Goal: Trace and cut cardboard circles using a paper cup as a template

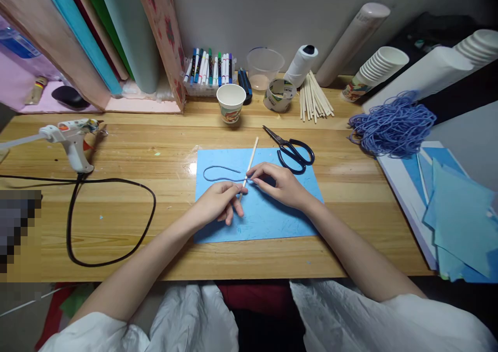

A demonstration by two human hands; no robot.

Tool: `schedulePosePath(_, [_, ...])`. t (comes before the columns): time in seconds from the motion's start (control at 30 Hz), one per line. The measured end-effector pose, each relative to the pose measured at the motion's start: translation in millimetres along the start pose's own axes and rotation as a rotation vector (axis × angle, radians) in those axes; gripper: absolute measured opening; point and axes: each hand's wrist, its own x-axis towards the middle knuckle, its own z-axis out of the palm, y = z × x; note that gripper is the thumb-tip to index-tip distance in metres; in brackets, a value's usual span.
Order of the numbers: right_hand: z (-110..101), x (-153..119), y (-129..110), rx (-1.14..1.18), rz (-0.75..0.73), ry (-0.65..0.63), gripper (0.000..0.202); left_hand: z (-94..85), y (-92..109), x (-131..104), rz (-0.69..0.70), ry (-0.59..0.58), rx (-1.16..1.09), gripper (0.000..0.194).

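A thin pale wooden stick (252, 154) slants upward between my hands, over a blue sheet (257, 222). My left hand (222, 200) pinches its lower part between thumb and index finger, the other fingers loosely curled. Around the stick's middle runs a blue cord (218, 179), whose loose length lies curved on the sheet to the left. Thumb and index finger of my right hand (278, 183) close on the cord right beside the stick. Black-handled scissors (290, 149) lie just beyond my right hand, partly over the sheet.
A glue gun (72, 139) with a looping black cable (70, 227) lies at left. Behind stand a paper cup (231, 103), markers (210, 66), a tape roll (279, 95) and a bundle of sticks (315, 97). A blue cord tangle (392, 123) and paper pieces (461, 212) are at right.
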Motion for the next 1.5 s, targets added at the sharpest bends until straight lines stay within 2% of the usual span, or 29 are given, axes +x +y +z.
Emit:
schedulePosePath(0.1, [4, 0, 0, 0.174, 0.136, 0.053, 0.010, -1.3, -1, -1, -0.029, 0.038, -0.080, 0.034])
schedulePosePath(0.27, [9, 0, 2, 0.390, 0.200, 0.086, 0.015, 5.6, -2, -1, -0.075, -0.163, -0.418, 0.034])
schedulePosePath(0.37, [10, 0, -1, 0.426, 0.164, 0.056, 0.014, 13.7, -5, 2, 0.017, -0.103, -0.545, 0.030])
schedulePosePath(0.47, [10, 0, -4, 0.407, 0.109, 0.045, 0.013, 13.7, -7, 3, 0.098, 0.022, -0.527, 0.030])
schedulePosePath(0.53, [9, 0, -6, 0.382, 0.089, 0.038, 0.014, 8.8, -9, 3, 0.161, 0.120, -0.500, 0.030])
schedulePosePath(0.6, [9, 1, -7, 0.360, 0.082, 0.020, 0.014, 3.0, -9, 4, 0.209, 0.170, -0.479, 0.030])
schedulePosePath(0.7, [8, 1, -7, 0.336, 0.079, -0.006, 0.013, -2.4, -10, 5, 0.256, 0.181, -0.422, 0.028])
schedulePosePath(0.77, [8, 0, -7, 0.322, 0.076, -0.032, 0.012, -2.5, -9, 6, 0.340, 0.191, -0.378, 0.027])
schedulePosePath(0.87, [7, 0, -7, 0.284, 0.070, -0.083, 0.010, -0.3, -7, 5, 0.430, 0.105, -0.395, 0.029])
schedulePosePath(0.97, [6, 0, -7, 0.230, 0.057, -0.118, 0.011, 0.7, -4, 3, 0.369, 0.007, -0.437, 0.032])
schedulePosePath(1.1, [4, 2, -7, 0.144, -0.003, -0.100, 0.009, -2.1, -5, 6, 0.321, 0.052, -0.413, 0.031])
schedulePosePath(1.2, [3, 1, -6, 0.038, -0.065, -0.077, 0.009, -4.7, -8, 11, 0.371, 0.132, -0.261, 0.030])
schedulePosePath(1.3, [4, 0, -6, -0.108, -0.140, -0.087, 0.009, -4.1, -11, 14, 0.441, 0.186, 0.056, 0.033])
schedulePosePath(1.4, [6, -3, -5, -0.250, -0.219, -0.102, 0.011, 0.3, -12, 12, 0.500, 0.220, 0.379, 0.032])
schedulePosePath(1.5, [7, -5, -6, -0.271, -0.268, -0.057, 0.012, 4.7, -11, 7, 0.553, 0.200, 0.608, 0.031])
